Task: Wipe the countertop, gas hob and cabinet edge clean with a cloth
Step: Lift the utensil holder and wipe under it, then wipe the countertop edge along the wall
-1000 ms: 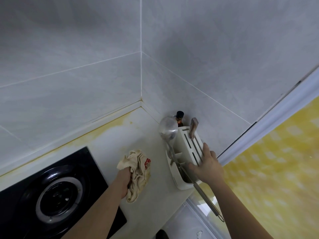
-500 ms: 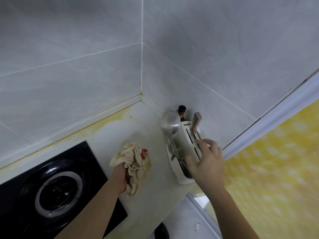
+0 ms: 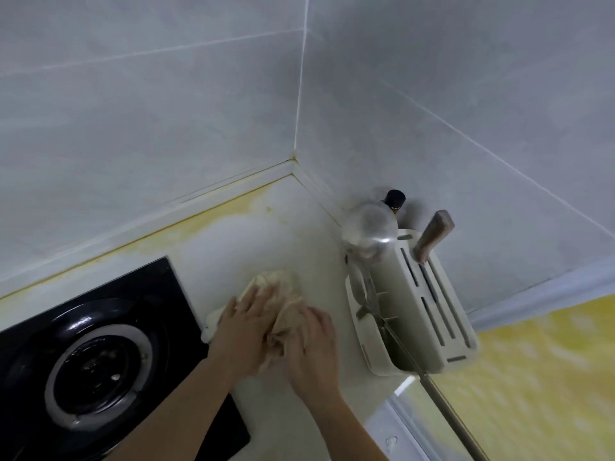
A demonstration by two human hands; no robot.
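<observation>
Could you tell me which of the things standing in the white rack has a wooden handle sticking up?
The knife in the slotted back of the rack: its brown wooden handle points up near the wall. The ladle in front is all shiny metal.

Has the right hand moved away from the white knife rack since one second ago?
Yes. The right hand left the white knife rack and went left, toward the gas hob. It now rests on the cloth beside the left hand.

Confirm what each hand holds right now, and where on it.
Both on the cloth: left hand lies on its left half, right hand grips its bunched near end.
</observation>
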